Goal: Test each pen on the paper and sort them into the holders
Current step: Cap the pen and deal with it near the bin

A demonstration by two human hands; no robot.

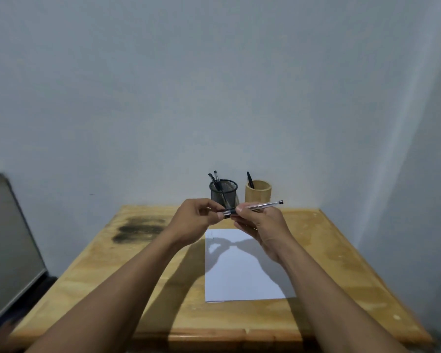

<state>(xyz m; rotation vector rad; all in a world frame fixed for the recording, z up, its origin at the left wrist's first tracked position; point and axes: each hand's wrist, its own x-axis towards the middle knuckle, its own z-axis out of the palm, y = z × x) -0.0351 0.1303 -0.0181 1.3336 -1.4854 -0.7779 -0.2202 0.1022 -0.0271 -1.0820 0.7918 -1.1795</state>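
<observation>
over the table (92, 271), both hands pinch one pen (262, 206).

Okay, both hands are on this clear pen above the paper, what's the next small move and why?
Probably pull the black cap off with the left hand: it pinches the cap end while the right hand grips the clear-barrelled pen, held level above the white paper sheet. The paper looks nearly unmarked.
</observation>
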